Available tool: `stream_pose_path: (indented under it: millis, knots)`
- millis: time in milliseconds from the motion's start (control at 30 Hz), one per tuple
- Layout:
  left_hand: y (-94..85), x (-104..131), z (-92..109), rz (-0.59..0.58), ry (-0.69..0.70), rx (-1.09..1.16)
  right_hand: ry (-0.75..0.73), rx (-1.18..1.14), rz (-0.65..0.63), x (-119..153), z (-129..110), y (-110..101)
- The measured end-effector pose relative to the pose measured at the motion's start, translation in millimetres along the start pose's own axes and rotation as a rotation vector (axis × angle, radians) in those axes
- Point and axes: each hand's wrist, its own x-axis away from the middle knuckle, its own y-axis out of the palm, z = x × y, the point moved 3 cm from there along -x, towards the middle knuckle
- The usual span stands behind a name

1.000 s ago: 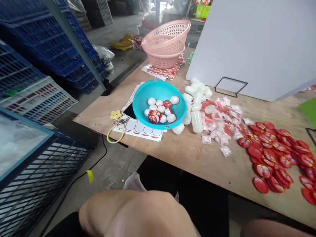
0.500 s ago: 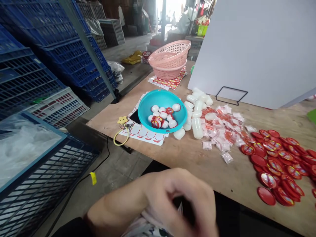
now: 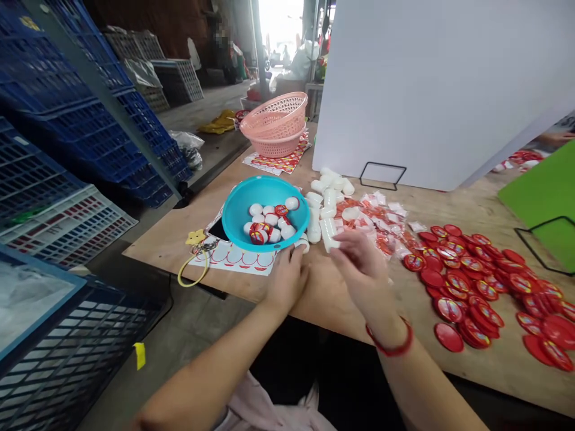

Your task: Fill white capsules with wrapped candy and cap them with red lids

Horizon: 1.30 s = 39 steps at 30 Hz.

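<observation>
My left hand (image 3: 288, 279) reaches over the table's front edge with its fingers extended and slightly apart. Its fingertips are at a white plastic cup (image 3: 303, 243) beside the blue bowl (image 3: 233, 230); whether they touch it I cannot tell. My right hand (image 3: 363, 270), with a red band at the wrist, has thumb and fingers apart close to a stack of white cups (image 3: 329, 232). Inside the bowl lie several white capsules (image 3: 271, 218) with red lids. Small pink-white sachets (image 3: 377, 216) are heaped just beyond the right hand. Further right, round red lids (image 3: 458, 281) are piled.
Pink baskets (image 3: 274, 129) stand on printed sheets at the back left. A white board (image 3: 404, 90) rises behind the piles, its wire stand (image 3: 383, 175) in front. A yellow ring (image 3: 193, 276) with keys lies by the bowl. Blue crates (image 3: 90, 131) are stacked left of the table.
The hand that was close over my lap has moved away from there. Both hands now reach forward onto the table by the white cups. My view has turned slightly right.
</observation>
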Motion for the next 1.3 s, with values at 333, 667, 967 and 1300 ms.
stream_pose_path:
  millis: [333,667,967,1300]
  knots:
    - [0.9,-4,-16,0.033,-0.136,0.352,0.503,-0.042,-0.156,-5,55,48]
    - [16.8,12,-1,-0.100,-0.370,1.209,0.508,-0.408,-0.230,14,45,30]
    - [13.4,11,18,-0.204,-0.607,1.336,-0.049,0.128,-0.210,27,24,0]
    - [-1.7,10,24,-0.354,-0.769,1.382,-0.230,0.191,-0.228,28,11,-4]
